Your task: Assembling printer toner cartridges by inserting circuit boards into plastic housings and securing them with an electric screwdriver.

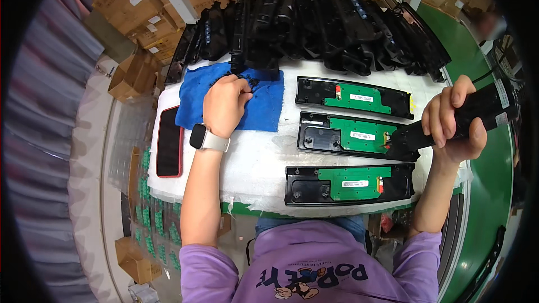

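Observation:
My left hand (225, 102) rests on a blue cloth (196, 92), fingers pinched at a heap of small black screws (250, 82); whether a screw is held I cannot tell. My right hand (452, 120) grips a black electric screwdriver (477, 113), whose tip sits at the right end of the middle black panel (314, 134). Three long black panels with green circuit boards lie in a row on the white padded bench: the far one (314, 91), the middle one, the near one (303, 186). A watch is on my left wrist.
A row of black plastic housings (314, 17) stands along the bench's far edge. A phone in a red case (168, 141) lies at the left. Cardboard boxes (135, 17) are stacked behind, trays of green boards (147, 213) lower left, and a green floor (483, 191) at right.

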`<state>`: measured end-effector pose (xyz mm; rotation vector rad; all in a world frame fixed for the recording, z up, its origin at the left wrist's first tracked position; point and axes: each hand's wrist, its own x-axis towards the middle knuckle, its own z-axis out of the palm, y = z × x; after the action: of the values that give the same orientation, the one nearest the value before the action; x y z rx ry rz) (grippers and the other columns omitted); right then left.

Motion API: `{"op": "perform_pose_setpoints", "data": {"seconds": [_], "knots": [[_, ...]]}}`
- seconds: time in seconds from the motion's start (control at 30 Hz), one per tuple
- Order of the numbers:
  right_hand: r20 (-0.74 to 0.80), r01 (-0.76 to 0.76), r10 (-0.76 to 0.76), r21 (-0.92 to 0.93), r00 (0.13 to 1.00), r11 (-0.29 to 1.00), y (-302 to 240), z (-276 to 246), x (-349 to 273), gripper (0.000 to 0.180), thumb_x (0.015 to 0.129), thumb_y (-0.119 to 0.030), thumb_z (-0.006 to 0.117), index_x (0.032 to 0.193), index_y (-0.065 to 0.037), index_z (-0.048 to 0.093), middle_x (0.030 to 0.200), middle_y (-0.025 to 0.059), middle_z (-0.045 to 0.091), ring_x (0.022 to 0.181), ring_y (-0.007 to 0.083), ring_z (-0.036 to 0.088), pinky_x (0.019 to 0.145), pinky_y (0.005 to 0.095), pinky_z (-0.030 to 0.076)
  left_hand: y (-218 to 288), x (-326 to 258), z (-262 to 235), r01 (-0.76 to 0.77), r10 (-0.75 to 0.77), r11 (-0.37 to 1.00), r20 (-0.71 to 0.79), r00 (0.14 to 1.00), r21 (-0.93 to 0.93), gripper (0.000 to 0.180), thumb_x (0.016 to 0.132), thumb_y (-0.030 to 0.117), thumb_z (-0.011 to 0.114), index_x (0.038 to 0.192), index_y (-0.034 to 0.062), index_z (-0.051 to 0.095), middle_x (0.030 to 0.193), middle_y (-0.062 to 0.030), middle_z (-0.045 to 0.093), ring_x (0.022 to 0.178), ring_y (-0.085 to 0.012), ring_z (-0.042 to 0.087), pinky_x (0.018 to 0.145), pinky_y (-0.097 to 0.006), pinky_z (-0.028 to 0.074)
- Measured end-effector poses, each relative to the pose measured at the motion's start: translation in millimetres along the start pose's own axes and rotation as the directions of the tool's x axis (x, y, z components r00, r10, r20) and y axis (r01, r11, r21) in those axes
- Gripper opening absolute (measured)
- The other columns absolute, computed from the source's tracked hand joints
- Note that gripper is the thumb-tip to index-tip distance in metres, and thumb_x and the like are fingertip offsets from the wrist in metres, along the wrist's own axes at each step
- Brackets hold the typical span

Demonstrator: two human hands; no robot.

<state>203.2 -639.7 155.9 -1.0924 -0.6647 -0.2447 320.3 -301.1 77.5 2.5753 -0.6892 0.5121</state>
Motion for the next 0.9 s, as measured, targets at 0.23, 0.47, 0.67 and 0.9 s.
{"op": "perform_pose_setpoints", "data": {"seconds": [0.23, 0.47, 0.67, 0.9], "knots": [[0.039, 0.021, -0.023, 0.036, 0.999, 0.999, 0.5, -5.6, -0.3, 0.039, 0.081, -0.033, 0.057, 0.097, -0.001, 0.041, 0.058, 0.0003, 0.044, 0.041, 0.01, 0.043, 0.046, 0.0252, 0.038, 12.2, 0.2, -7.8, 0.12, -0.116, 0.992, -0.08, 0.99, 0.044, 0.007, 0.074, 0.006, 0.062, 0.078, 0.0003, 0.065, 0.075, -0.0148, 0.059, 0.069, -0.0324, 0.058, 0.062, -0.037, 0.046], [-0.019, 0.029, -0.03, -0.022, 0.999, 0.999, -4.8, -2.4, 1.1, 0.038, 0.081, -0.036, 0.058, 0.094, -0.004, 0.041, 0.057, -0.0018, 0.044, 0.04, 0.0084, 0.043, 0.049, 0.0253, 0.042, 26.7, 2.7, -4.8, 0.344, -0.357, 0.677, 0.118, 0.927, -0.651, 0.012, 0.087, 0.008, 0.053, 0.082, -0.0018, 0.058, 0.069, -0.0057, 0.056, 0.059, -0.0144, 0.05, 0.055, -0.025, 0.041], [0.006, 0.141, -0.143, 0.132, 0.99, 0.981, -2.3, -1.4, 1.3, 0.038, 0.087, -0.037, 0.047, 0.102, -0.002, 0.044, 0.061, 0.0018, 0.046, 0.043, 0.0113, 0.043, 0.051, 0.0289, 0.041, 63.4, -3.1, 15.1, 0.462, -0.006, -0.551, 0.557, 0.83, -0.695, 0.017, 0.091, 0.013, 0.046, 0.085, -0.0008, 0.052, 0.078, -0.008, 0.054, 0.062, -0.0116, 0.046, 0.055, -0.023, 0.039], [-0.032, 0.12, -0.117, 0.162, 0.993, 0.979, -6.2, 14.2, 3.3, 0.038, 0.084, -0.035, 0.054, 0.1, -0.003, 0.042, 0.064, 0.0004, 0.047, 0.046, 0.0109, 0.048, 0.058, 0.0296, 0.043, 103.1, -17.3, 16.5, 0.648, 0.07, -0.207, 0.65, 0.757, -0.733, 0.014, 0.088, 0.011, 0.055, 0.085, -0.0021, 0.059, 0.074, -0.0052, 0.059, 0.056, -0.0068, 0.045, 0.049, -0.018, 0.036]]}}
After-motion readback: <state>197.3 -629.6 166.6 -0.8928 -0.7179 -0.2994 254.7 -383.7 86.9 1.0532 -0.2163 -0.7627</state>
